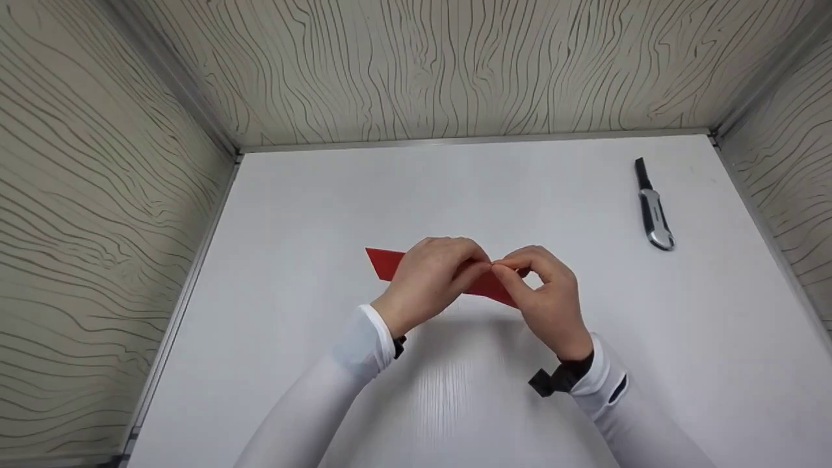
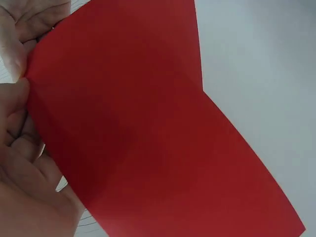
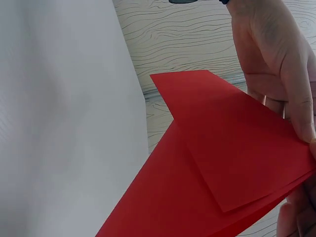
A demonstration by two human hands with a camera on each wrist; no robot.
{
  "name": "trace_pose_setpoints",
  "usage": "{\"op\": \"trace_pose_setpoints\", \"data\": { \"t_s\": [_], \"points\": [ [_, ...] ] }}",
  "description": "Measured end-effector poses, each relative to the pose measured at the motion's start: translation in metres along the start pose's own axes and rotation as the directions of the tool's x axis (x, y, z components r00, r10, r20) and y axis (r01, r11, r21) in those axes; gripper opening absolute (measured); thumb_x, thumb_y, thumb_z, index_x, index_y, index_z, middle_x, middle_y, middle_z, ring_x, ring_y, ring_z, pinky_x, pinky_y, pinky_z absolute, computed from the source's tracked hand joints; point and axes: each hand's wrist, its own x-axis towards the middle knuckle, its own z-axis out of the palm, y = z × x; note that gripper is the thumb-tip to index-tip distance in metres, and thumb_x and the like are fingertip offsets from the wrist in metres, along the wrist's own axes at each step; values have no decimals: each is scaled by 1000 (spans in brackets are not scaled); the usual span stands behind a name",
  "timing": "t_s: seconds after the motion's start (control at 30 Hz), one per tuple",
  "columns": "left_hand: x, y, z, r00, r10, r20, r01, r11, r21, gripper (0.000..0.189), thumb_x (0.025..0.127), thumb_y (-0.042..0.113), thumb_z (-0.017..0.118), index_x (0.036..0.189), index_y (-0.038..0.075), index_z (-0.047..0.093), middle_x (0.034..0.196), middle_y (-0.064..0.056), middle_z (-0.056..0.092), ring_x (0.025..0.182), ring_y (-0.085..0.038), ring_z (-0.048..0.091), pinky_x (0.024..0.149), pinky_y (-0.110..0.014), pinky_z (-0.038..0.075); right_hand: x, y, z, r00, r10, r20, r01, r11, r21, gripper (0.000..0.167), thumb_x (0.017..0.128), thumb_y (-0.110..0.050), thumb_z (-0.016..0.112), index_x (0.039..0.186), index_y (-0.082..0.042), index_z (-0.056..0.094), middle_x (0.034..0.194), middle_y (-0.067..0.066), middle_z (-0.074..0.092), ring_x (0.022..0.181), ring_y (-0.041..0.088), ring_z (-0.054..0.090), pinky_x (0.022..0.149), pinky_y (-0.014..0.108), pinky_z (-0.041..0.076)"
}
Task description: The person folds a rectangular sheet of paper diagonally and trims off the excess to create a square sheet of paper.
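Observation:
A folded sheet of red paper (image 1: pixel 385 264) is held up over the white table by both hands. My left hand (image 1: pixel 432 273) pinches its upper edge between thumb and fingers and covers much of the sheet in the head view. Right beside it, my right hand (image 1: pixel 552 299) pinches the same edge, the two sets of fingertips meeting. In the left wrist view one broad face of the red paper (image 2: pixel 138 128) hangs down with a bent outline. Overlapping layers of the red paper (image 3: pixel 237 143) show in the right wrist view, one flap lying over another.
A black and silver utility knife (image 1: pixel 656 214) lies at the right of the white table (image 1: pixel 312 214). Wood-grain patterned panels (image 1: pixel 416 71) enclose the table at the back and both sides.

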Motion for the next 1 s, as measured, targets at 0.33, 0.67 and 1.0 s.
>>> {"op": "trace_pose_setpoints", "data": {
  "t_s": [0.33, 0.67, 1.0],
  "points": [
    [-2, -2, 0, 1000, -6, 25, 6, 1000, -7, 11, 103, 30, 64, 107, 23, 72, 96, 16, 69, 84, 0, 61, 89, -26, 48, -2, 1, -2, 1000, -10, 3, 10, 1000, 21, 14, 84, 15, 73, 87, 1, 73, 82, 10, 69, 77, 15, 59, 71, 22, 48],
    [-5, -7, -2, 999, -40, 21, 40, 999, 7, 10, 103, 26, 64, 106, 21, 73, 95, 14, 71, 82, -2, 62, 79, -25, 50, -10, 22, -3, 992, 127, 15, -128, 990, 54, 15, 90, 6, 73, 101, -3, 76, 94, 9, 71, 84, 19, 61, 78, 27, 50],
    [-4, -6, -1, 1000, -20, 17, 20, 1000, -9, 11, 102, 29, 67, 106, 23, 75, 93, 16, 71, 82, -1, 62, 78, -24, 49, -5, 5, -1, 987, 158, 28, -159, 984, 75, 11, 87, 6, 76, 94, -2, 79, 88, 12, 73, 80, 16, 63, 74, 24, 51]
  ]
}}
